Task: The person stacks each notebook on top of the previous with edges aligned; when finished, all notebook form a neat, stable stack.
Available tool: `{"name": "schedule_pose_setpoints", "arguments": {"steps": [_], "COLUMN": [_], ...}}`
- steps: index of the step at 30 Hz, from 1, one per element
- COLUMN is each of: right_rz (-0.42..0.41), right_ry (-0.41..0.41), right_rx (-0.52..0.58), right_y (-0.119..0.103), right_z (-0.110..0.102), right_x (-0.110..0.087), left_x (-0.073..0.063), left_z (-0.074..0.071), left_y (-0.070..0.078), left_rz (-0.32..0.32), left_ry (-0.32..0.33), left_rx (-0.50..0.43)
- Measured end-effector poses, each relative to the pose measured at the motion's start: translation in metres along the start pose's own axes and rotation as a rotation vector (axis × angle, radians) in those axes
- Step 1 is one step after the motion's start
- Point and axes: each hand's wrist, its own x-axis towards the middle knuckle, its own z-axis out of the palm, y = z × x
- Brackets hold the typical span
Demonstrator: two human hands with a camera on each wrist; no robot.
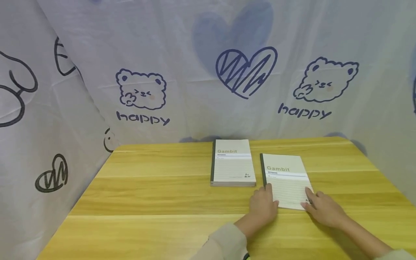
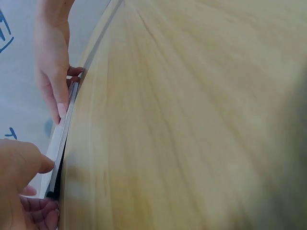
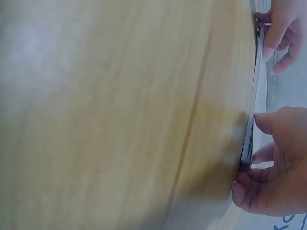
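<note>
A white notebook with a dark spine and "Gambit" on its cover is at the right part of the table, between both hands. My left hand grips its left edge near the bottom; in the left wrist view the thumb lies on top and the fingers curl by the dark spine. With my right hand I hold the lower right corner. The right wrist view shows that thumb on the cover and the fingers under the edge. To the left lies a stack of similar notebooks, apart from both hands.
The wooden table has its far edge just behind the stack. White cloth printed with bears and hearts hangs behind the table and along its left side.
</note>
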Motion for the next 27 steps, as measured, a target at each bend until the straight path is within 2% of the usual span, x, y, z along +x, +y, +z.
{"name": "schedule_pose_setpoints", "arguments": {"steps": [2,5,8,11,14,16,20,23,27], "right_rz": [-0.002,0.005,0.014,0.03,0.031,0.032,0.081,0.123,0.102], "right_ry": [0.007,0.003,-0.015,-0.037,-0.052,-0.069,-0.147,-0.218,-0.266], "right_rx": [-0.002,0.026,0.101,0.175,0.219,0.257,0.448,0.631,0.76], "right_y": [0.0,0.0,-0.001,-0.002,-0.001,0.001,0.006,0.011,0.017], "right_z": [0.0,-0.002,-0.004,-0.006,-0.009,-0.011,-0.016,-0.017,-0.016], "right_x": [-0.001,-0.002,-0.001,-0.001,-0.002,-0.004,-0.008,-0.008,-0.008], "left_x": [0.0,-0.001,-0.003,-0.005,-0.006,-0.006,-0.005,-0.004,-0.003], "left_z": [-0.001,-0.004,-0.009,-0.014,-0.016,-0.017,-0.016,-0.015,-0.015], "left_y": [-0.004,-0.01,-0.012,-0.011,-0.007,-0.006,-0.006,-0.008,-0.012], "left_rz": [0.01,0.007,-0.011,-0.066,-0.155,-0.2,-0.249,-0.25,-0.241], "left_ry": [0.0,-0.007,-0.02,-0.043,-0.051,-0.045,-0.035,-0.044,-0.056], "left_rx": [-0.131,-0.424,-0.716,-0.975,-1.177,-1.247,-1.302,-1.335,-1.358]}}
